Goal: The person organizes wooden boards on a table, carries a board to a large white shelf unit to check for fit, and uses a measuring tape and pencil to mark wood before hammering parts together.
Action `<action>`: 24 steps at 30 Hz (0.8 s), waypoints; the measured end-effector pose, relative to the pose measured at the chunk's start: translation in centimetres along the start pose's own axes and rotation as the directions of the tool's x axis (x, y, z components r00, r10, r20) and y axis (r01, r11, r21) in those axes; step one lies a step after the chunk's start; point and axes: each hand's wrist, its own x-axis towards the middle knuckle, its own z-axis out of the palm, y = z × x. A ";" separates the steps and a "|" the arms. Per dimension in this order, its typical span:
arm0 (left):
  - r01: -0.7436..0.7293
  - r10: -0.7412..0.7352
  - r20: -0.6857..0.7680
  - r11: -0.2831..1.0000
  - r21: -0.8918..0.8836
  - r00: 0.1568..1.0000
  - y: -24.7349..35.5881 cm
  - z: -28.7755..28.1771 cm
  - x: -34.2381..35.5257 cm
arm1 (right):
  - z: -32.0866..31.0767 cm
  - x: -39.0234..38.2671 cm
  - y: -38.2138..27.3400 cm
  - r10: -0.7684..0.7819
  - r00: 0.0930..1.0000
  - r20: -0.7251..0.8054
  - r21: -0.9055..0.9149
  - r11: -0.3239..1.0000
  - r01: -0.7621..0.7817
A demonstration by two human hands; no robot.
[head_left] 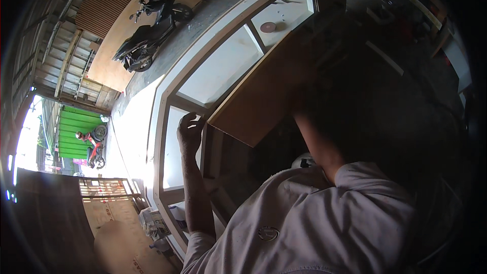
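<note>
A brown wooden panel (253, 104) with a pale long edge slants across the middle, lying over a white-panelled frame (170, 83). At the panel's near left corner is my left hand (189, 128). Its fingers are loosely bent with a gap between them, and nothing shows inside; whether it touches the corner I cannot tell. My right forearm (319, 142) reaches up to the panel's right side. There my right hand (299, 83) is lost in dark shadow and blur, so its fingers and anything in them cannot be made out.
A round brown disc (268, 27) rests on the frame's far white panel. Beyond the frame stand a black motorbike (149, 35), leaning plywood sheets (109, 58) and a red motorbike (95, 147). To the right, a pale strip (384, 58) lies on the dark floor. Clear plastic wrapping (153, 225) lies lower left.
</note>
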 end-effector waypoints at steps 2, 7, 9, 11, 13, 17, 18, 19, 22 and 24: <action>-0.006 0.008 -0.022 0.997 0.080 1.000 -1.1 -0.8 4.4 | 1.6 2.1 3.4 -0.005 1.000 -0.008 -0.031 1.000 0.005; -0.045 0.038 0.035 0.964 0.263 0.999 0.0 -0.5 13.9 | 4.3 7.6 10.7 -0.035 0.999 -0.023 -0.115 0.993 0.032; -0.097 0.078 0.068 0.937 0.337 0.995 -0.2 -0.1 16.6 | 5.3 7.8 12.9 -0.034 0.999 -0.020 -0.151 0.988 0.030; -0.147 0.111 0.117 0.914 0.377 0.987 0.0 0.2 19.1 | 6.4 8.6 14.7 -0.042 0.999 -0.023 -0.180 0.983 0.037; -0.210 0.150 0.171 0.883 0.419 0.974 0.3 0.8 21.5 | 7.4 9.4 15.9 -0.054 0.998 -0.026 -0.206 0.977 0.047; -0.306 0.170 0.332 0.856 0.417 0.928 -0.2 2.7 26.2 | 8.3 10.6 17.9 -0.091 0.995 -0.041 -0.250 0.965 0.078; -0.339 0.176 0.387 0.849 0.405 0.905 0.2 3.4 27.4 | 8.6 11.1 18.3 -0.106 0.993 -0.048 -0.260 0.961 0.090; -0.340 0.153 0.422 0.846 0.411 0.893 0.7 4.2 28.3 | 8.8 11.5 18.6 -0.123 0.991 -0.057 -0.272 0.957 0.103; -0.359 0.100 0.559 0.855 0.375 0.823 0.2 6.3 31.3 | 9.8 12.3 19.7 -0.165 0.983 -0.084 -0.294 0.946 0.134; -0.368 0.097 0.626 0.873 0.319 0.774 -0.1 7.4 33.4 | 10.6 13.0 20.4 -0.199 0.975 -0.096 -0.306 0.938 0.162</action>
